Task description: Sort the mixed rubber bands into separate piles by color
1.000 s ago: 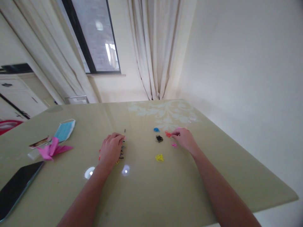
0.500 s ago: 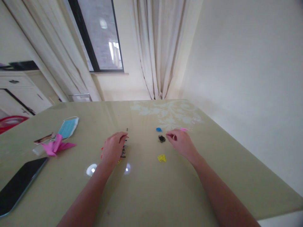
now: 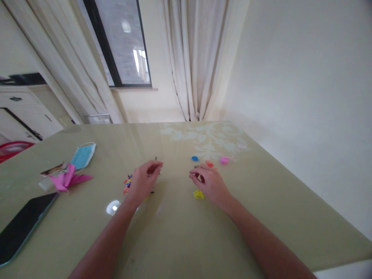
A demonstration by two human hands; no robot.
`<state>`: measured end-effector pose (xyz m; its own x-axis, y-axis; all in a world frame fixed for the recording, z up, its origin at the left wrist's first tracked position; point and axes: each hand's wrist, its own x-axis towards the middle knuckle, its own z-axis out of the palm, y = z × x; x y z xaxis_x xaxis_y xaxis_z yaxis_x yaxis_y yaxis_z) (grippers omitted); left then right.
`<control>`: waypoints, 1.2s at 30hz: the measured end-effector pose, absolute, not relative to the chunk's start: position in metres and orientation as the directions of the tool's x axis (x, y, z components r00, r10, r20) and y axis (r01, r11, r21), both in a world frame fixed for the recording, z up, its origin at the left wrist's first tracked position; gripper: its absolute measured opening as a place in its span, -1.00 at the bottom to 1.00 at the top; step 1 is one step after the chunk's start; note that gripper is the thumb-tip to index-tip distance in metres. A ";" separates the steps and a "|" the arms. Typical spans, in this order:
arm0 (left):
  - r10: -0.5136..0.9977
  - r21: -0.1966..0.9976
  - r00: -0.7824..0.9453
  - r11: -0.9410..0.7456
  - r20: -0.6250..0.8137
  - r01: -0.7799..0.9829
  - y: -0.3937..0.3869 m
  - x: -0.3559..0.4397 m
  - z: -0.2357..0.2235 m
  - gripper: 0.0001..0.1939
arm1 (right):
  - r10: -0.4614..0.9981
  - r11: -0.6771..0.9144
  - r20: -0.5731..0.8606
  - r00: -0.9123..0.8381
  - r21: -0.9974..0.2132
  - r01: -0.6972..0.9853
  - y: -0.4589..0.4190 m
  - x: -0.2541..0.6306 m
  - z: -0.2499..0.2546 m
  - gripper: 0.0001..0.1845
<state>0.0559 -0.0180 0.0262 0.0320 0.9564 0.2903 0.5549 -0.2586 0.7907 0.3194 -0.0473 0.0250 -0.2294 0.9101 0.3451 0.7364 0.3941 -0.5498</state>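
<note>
My left hand (image 3: 143,180) is over a mixed heap of small coloured bands (image 3: 127,183), partly hiding it; its thumb and forefinger are pinched, and anything between them is too small to make out. My right hand (image 3: 211,182) hovers between the small piles, thumb and forefinger curved with a slight gap at the tips and nothing visible between them. It covers most of the black pile (image 3: 197,166). Around it lie a blue pile (image 3: 195,158), a red pile (image 3: 209,164), a pink pile (image 3: 224,160) and a yellow pile (image 3: 198,194).
On the glossy table (image 3: 174,240), to the left, lie a phone (image 3: 27,224), a pink folded-paper bird (image 3: 68,179) and a blue face mask (image 3: 83,155). A wall (image 3: 305,97) runs along the right side; curtains (image 3: 194,58) hang behind.
My right hand has moved left from the red pile to over the black one, uncovering the red and pink piles. My left hand has shifted slightly right, showing more of the mixed heap.
</note>
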 end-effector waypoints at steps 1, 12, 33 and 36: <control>0.964 0.862 0.063 -0.260 0.259 0.435 -0.020 0.061 0.027 -0.67 | 0.903 0.412 0.362 -0.230 -0.580 0.703 -0.049 0.317 0.025 -0.86; 0.932 0.995 0.348 -0.099 0.101 -0.024 -0.047 0.095 0.037 -0.65 | 0.780 0.624 0.548 -0.301 -0.646 0.440 -0.060 0.309 0.035 -0.77; 0.975 0.021 0.205 -0.207 0.081 0.978 -0.025 0.051 0.018 -0.67 | 0.910 0.409 0.414 -0.031 -0.906 -0.111 -0.061 0.349 0.074 -0.88; 0.976 0.029 0.199 -0.202 0.084 0.979 -0.022 0.050 0.017 -0.68 | 0.920 0.368 0.368 -0.137 -0.930 -0.023 -0.057 0.351 0.074 -0.85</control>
<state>0.0504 -0.0218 0.0170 0.1995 0.9763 0.0836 0.9789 -0.2025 0.0293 0.3511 -0.0568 0.0745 -0.1368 0.9198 0.3677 -0.0233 0.3681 -0.9295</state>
